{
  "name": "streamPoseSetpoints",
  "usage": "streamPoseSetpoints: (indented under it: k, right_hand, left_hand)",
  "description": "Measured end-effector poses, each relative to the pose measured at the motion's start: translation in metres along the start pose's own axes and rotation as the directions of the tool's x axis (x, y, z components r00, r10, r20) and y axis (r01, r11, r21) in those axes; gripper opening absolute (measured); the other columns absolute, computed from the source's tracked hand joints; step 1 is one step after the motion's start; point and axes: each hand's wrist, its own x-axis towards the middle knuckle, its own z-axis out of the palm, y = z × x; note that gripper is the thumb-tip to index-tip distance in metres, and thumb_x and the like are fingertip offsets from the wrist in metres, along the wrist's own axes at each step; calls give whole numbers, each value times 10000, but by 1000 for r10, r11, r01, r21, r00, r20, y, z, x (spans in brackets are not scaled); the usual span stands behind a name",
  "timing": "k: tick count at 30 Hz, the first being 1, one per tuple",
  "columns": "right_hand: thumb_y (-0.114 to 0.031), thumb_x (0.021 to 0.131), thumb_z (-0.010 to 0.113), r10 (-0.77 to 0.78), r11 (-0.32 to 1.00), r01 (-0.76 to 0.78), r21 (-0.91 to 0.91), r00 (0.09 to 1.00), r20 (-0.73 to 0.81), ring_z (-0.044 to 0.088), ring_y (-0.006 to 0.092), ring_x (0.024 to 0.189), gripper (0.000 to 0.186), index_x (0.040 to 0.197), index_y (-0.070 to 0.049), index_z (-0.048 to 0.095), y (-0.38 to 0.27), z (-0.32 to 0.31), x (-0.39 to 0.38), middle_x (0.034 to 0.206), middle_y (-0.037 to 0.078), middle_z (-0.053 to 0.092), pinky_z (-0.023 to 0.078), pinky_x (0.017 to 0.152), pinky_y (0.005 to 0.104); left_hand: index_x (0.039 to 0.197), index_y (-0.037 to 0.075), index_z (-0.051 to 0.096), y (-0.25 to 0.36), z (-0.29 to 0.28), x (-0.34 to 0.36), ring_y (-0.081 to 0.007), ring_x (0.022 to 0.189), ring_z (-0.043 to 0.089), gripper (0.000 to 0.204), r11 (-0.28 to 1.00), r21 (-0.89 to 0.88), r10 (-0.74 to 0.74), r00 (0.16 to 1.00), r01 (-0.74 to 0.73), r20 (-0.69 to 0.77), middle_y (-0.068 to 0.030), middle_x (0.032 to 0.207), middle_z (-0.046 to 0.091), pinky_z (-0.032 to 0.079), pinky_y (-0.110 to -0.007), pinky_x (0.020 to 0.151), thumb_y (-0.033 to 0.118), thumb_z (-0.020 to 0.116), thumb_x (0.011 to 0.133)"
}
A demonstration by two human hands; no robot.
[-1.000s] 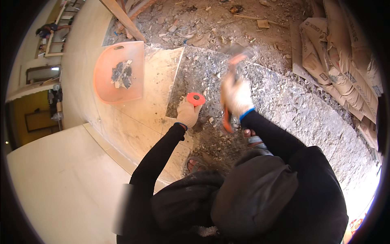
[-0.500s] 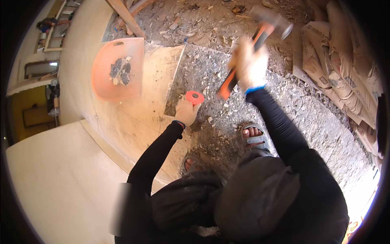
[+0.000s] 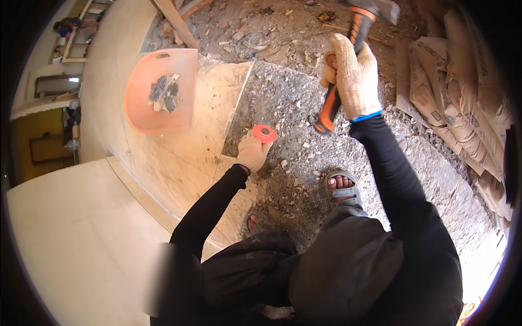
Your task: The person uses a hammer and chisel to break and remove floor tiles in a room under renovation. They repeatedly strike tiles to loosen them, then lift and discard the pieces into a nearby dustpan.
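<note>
My gloved right hand [image 3: 356, 81] is wrapped around the black-and-orange handle of a hammer [image 3: 329, 108], raised above the floor. The hammer's metal head is partly cut off at the top of the picture. Lower and to the left, my gloved left hand [image 3: 251, 154] grips a chisel with a round red hand guard [image 3: 265, 133]; a dark metal striking end shows in the guard's middle. The chisel's blade is hidden beneath the guard and hand. Around it lies rough grey floor [image 3: 293, 157] strewn with broken chips, beside the edge of pale floor tiles [image 3: 215, 89].
An orange dustpan-like scoop [image 3: 136, 100] holding dark rubble rests on the tiles at left. Stacked brown sacks [image 3: 451, 103] line the right side. Loose rubble and a wooden plank [image 3: 176, 24] lie at the far side. My sandalled feet [image 3: 342, 187] are close to the chips.
My right hand has lifted the hammer farther up and to the right, away from the chisel. The left hand keeps its grip on the chisel in nearly the same place.
</note>
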Motion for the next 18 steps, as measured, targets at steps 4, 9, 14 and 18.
streamPoseSetpoints:
  k: [4, 9, 14, 18]
  right_hand:
    - [-258, 1073, 620, 640, 609, -470, -639, 767, 47, 665, 192, 546, 302, 958, 20, 610, 68, 28, -74, 766, 82, 675, 568, 491, 375]
    - [-293, 1003, 623, 822, 568, -623, -538, 454, 343, 711, 248, 640, 412, 1058, 111, 673, 68, 5, -105, 771, 139, 692, 612, 598, 425]
    - [-293, 1027, 677, 595, 777, -479, -408, 771, 227, 568, 126, 504, 334, 1061, 28, 593, 13, -14, -65, 764, 42, 608, 537, 464, 333]
    - [-283, 1022, 685, 548, 786, -493, -373, 835, 53, 520, 102, 488, 321, 1075, 7, 556, 12, -38, -64, 735, 27, 577, 496, 442, 315]
  left_hand:
    - [1390, 27, 637, 4, 0, 0, -474, 1240, 599, 500, 998, -50, -45, 999, 44, -17, -249, 1327, 641, 473, -555, 1061, 393, 654, 1049]
    - [1352, 38, 639, 8, -3, 0, -471, 1224, 612, 464, 996, -82, -46, 998, 43, -36, -238, 1297, 646, 484, -561, 1042, 358, 695, 1021]
    - [1316, 45, 647, 4, -9, 0, -449, 1229, 617, 421, 994, -112, 12, 998, -18, -53, -223, 1256, 665, 490, -539, 1037, 324, 714, 1007]
    - [1253, 45, 677, -1, -21, 4, -432, 1158, 655, 453, 985, -171, 1, 1000, -4, -19, -219, 1223, 686, 513, -528, 997, 407, 738, 988]
